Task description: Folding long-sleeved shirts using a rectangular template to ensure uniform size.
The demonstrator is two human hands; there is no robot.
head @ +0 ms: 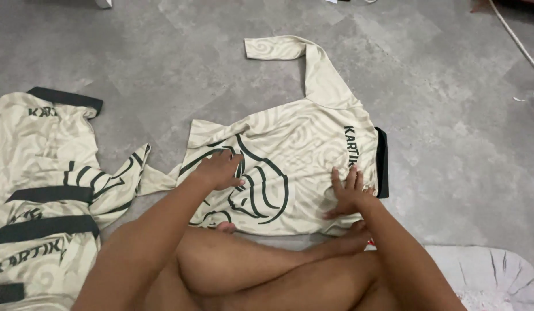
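Both hands press flat, fingers spread, on the cream shirt (290,155) lying on the floor (451,115): left hand (221,171) mid-print, right hand (348,193) near the collar. One sleeve sticks out; it could bunch if dragged.

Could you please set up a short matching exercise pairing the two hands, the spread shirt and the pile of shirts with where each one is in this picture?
Column one:
1. left hand
2. right hand
3. spread shirt
4. pile of shirts

Column two:
A. heaped at the left edge of the grey floor
B. flat on the dark line drawing on the shirt
C. pressed near the dark collar
D. laid out in front of the crossed legs, one sleeve reaching away

Pairs: 1-B, 2-C, 3-D, 4-A
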